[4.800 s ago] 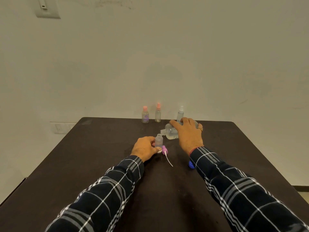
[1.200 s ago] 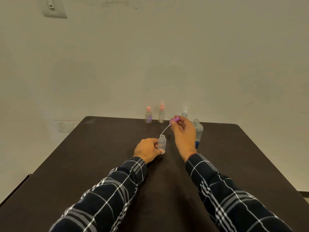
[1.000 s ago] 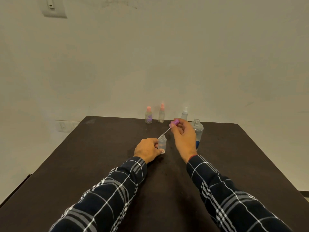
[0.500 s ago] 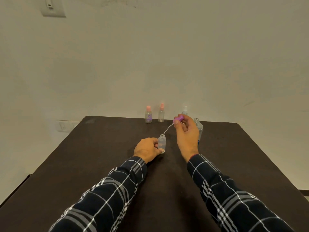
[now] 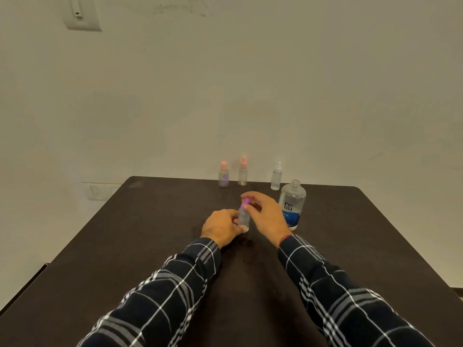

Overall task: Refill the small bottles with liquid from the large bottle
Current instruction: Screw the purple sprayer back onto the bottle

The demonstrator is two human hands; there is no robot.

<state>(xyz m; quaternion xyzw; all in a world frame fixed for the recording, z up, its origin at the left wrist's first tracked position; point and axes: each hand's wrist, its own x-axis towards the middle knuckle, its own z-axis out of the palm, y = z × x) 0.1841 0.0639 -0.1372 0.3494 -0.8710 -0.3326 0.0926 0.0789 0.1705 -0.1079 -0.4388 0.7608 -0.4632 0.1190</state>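
Observation:
A small clear bottle stands upright on the dark table at mid-depth. My left hand grips its lower body from the left. My right hand pinches the purple spray cap, which sits on the bottle's neck. The large clear bottle with a blue and white label stands uncapped just to the right of my right hand.
Three small bottles stand along the table's far edge: a pink-capped one with a purple label, a taller pink-capped one and a white-capped one. A wall rises right behind them.
My right hand has lowered the purple cap with its white tube from above and to the right down onto the small bottle's neck. My left hand stays on the bottle.

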